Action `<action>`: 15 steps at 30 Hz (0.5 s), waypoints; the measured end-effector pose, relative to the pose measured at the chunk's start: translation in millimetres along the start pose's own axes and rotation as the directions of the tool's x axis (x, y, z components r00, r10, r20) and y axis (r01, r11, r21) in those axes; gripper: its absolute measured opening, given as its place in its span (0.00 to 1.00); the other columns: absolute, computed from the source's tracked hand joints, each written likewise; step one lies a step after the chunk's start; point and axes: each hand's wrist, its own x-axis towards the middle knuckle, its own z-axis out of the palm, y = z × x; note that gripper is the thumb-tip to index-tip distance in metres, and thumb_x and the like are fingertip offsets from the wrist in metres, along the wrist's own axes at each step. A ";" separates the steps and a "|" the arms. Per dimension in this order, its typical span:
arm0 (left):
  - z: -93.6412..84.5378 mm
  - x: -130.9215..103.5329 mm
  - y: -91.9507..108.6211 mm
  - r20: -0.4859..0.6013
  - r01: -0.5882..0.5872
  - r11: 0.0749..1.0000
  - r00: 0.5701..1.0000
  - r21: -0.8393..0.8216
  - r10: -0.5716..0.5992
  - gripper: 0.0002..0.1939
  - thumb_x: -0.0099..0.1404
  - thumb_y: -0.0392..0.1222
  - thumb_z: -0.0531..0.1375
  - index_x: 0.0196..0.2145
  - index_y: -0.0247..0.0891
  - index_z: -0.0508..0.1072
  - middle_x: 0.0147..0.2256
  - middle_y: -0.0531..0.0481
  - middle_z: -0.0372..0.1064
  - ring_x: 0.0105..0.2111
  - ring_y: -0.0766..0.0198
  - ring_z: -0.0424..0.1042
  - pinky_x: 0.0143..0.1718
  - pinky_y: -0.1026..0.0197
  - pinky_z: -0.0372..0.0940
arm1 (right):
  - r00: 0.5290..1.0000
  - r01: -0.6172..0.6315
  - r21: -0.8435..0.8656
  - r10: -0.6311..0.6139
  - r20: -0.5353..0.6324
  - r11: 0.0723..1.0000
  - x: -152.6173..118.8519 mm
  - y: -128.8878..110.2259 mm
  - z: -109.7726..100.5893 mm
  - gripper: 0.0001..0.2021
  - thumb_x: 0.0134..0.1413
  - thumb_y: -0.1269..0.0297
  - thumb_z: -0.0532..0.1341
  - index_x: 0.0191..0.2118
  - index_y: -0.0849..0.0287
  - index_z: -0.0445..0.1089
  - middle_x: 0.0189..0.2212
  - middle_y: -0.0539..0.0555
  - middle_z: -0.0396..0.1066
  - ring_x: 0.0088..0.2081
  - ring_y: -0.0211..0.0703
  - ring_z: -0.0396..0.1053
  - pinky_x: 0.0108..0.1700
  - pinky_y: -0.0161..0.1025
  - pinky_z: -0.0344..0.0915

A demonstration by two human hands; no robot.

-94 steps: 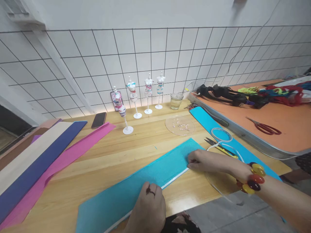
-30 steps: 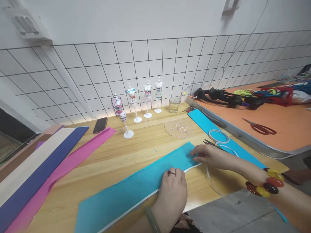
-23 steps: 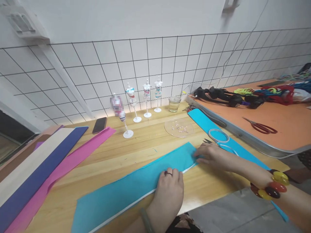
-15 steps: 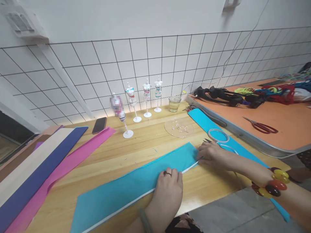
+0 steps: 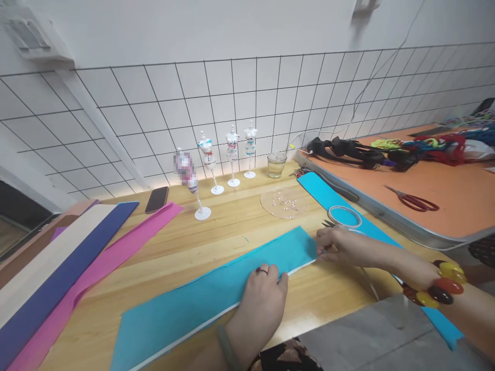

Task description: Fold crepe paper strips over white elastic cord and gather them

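Note:
A blue sheet [image 5: 209, 288] lies slantwise on the wooden table, with a white strip [image 5: 201, 330] along its near edge. My left hand [image 5: 265, 296] rests on the sheet and its near edge, fingers curled and pressing down. At the sheet's right end, my right hand [image 5: 336, 245] is closed in a pinch at the corner; whatever is between its fingertips is too small to make out. Dark scissor tips [image 5: 328, 224] stick out behind that hand. A roll of white tape [image 5: 345, 217] lies on another blue strip [image 5: 320, 191].
Small white mannequins [image 5: 209, 154], a glass [image 5: 277, 166] and a clear plate of tiny pieces [image 5: 284, 203] stand behind. A phone [image 5: 157, 200] and pink sheet [image 5: 127, 242] are left. An orange-topped table [image 5: 460, 206] holds red-handled scissors [image 5: 415, 201].
My right hand stays at the sheet's corner, its wrist slightly further right. My left hand has shifted slightly left, its index finger a little apart. The view has moved slightly.

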 end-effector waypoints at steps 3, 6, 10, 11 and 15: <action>-6.9 3.0 -4.7 0.047 -0.024 0.999 0.999 -0.041 0.026 0.10 0.60 0.31 0.51 0.40 0.38 0.67 0.32 0.48 0.61 0.33 0.60 0.62 0.30 0.60 0.58 | 0.999 0.032 -0.025 -0.032 -0.022 0.999 -1.3 1.8 2.6 0.13 0.50 0.53 0.55 0.29 0.55 0.71 0.32 0.53 0.70 0.37 0.46 0.66 0.43 0.44 0.53; -13.5 12.1 -12.6 0.068 -0.057 0.995 0.996 -0.086 0.063 0.08 0.61 0.30 0.50 0.35 0.38 0.67 0.30 0.50 0.62 0.30 0.62 0.62 0.29 0.61 0.57 | 0.998 0.055 -0.058 -0.057 -0.023 0.997 -2.9 1.1 6.7 0.12 0.50 0.54 0.56 0.29 0.55 0.70 0.33 0.53 0.70 0.39 0.47 0.65 0.43 0.44 0.52; -14.1 35.0 -22.2 -0.035 -0.135 0.962 0.991 -0.238 0.131 0.11 0.63 0.33 0.49 0.39 0.40 0.68 0.32 0.51 0.63 0.35 0.63 0.62 0.35 0.62 0.58 | 0.997 0.058 -0.066 -0.061 -0.044 0.996 -6.4 -5.7 9.5 0.09 0.51 0.58 0.56 0.29 0.55 0.70 0.31 0.52 0.71 0.37 0.46 0.66 0.42 0.42 0.53; -12.0 41.1 -23.7 -0.058 -0.174 0.940 0.985 -0.295 0.165 0.12 0.64 0.33 0.49 0.41 0.42 0.69 0.34 0.52 0.64 0.37 0.64 0.62 0.38 0.63 0.58 | 0.997 0.058 -0.060 -0.061 -0.056 0.997 -7.4 -7.7 9.6 0.09 0.51 0.58 0.56 0.28 0.55 0.70 0.31 0.51 0.71 0.37 0.45 0.66 0.42 0.42 0.53; 3.0 57.1 -26.8 -0.087 -0.232 0.887 0.973 -0.399 0.216 0.18 0.62 0.30 0.49 0.43 0.48 0.70 0.43 0.53 0.62 0.45 0.64 0.58 0.45 0.62 0.56 | 0.994 0.077 -0.050 -0.081 -0.073 0.996 -10.8 -10.9 9.7 0.09 0.52 0.59 0.55 0.28 0.55 0.70 0.31 0.52 0.71 0.36 0.45 0.66 0.43 0.42 0.53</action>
